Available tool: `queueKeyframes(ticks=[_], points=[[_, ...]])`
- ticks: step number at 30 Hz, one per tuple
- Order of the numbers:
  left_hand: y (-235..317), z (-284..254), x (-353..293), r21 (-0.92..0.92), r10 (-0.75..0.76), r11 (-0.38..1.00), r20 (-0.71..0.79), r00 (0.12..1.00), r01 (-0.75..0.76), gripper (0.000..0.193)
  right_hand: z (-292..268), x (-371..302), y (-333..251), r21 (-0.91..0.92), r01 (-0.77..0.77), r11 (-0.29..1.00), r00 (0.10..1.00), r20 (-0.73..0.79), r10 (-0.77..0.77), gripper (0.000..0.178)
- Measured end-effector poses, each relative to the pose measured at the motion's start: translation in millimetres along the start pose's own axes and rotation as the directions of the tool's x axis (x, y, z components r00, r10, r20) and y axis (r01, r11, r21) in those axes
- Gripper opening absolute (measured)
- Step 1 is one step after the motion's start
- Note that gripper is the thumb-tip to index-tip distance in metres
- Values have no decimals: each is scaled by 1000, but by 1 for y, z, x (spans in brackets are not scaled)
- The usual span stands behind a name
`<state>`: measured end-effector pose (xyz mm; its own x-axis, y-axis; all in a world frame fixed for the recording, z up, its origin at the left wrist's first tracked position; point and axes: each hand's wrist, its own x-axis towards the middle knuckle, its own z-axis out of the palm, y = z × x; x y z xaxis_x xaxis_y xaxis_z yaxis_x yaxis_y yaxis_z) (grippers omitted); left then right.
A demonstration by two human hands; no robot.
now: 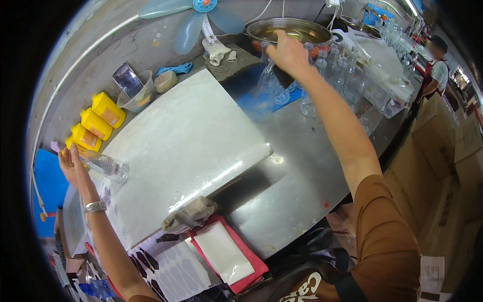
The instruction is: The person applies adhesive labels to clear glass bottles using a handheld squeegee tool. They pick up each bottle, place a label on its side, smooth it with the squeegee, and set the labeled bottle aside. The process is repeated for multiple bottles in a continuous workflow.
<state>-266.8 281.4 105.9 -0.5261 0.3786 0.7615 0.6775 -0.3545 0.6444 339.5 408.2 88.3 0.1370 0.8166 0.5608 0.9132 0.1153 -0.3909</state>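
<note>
White, the broad board [186, 136] lay on the grey metal surface [297, 166], between the person's spread arms. At its left edge the left grip [76, 168] was raised, fingers upward, at the neck end of a clear bottle [108, 167], whose base pointed right over the board. The right grip [291, 53] reached to the far side, fingers bent, above a dark brown piece [283, 78] and in front of a wide metal pan [250, 30]. Fingers and glare hid too much to tell whether either grip was closed on anything.

More clear bottles [309, 106] stood crowded to the right of the brown piece, some on a blue sheet [288, 98]. Along the wall, beyond the board, were yellow containers [96, 123], a plastic tub [138, 104] and a blue cloth [176, 68]. A grey rag [190, 215] sat at the board's near edge, close to a red cloth [259, 269] with a folded white sheet [225, 254] on top. Another person [436, 73] stood well apart at the far right, near cardboard boxes [435, 133].
</note>
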Motion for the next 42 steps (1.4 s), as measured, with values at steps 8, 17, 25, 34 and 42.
queueKeyframes(ticks=[8,17,25,34,42], points=[[173,30,-133,-229,169,967,265,949,-108,47,-16,-4,30,-252,83,964,949,316,1,45],[262,15,-251,-298,141,947,718,682,118,52,-199,-76,-24,45,688,724,704,200,-681,37],[292,-12,-310,-323,95,700,926,365,637,87,-257,-143,-126,642,382,665,466,487,-739,41],[225,-99,-356,-107,-442,263,870,218,959,78,-137,-214,-110,497,653,571,519,254,-816,26],[218,-100,-371,-164,-542,459,727,421,873,73,-94,-212,-105,347,641,684,619,293,-729,33]])
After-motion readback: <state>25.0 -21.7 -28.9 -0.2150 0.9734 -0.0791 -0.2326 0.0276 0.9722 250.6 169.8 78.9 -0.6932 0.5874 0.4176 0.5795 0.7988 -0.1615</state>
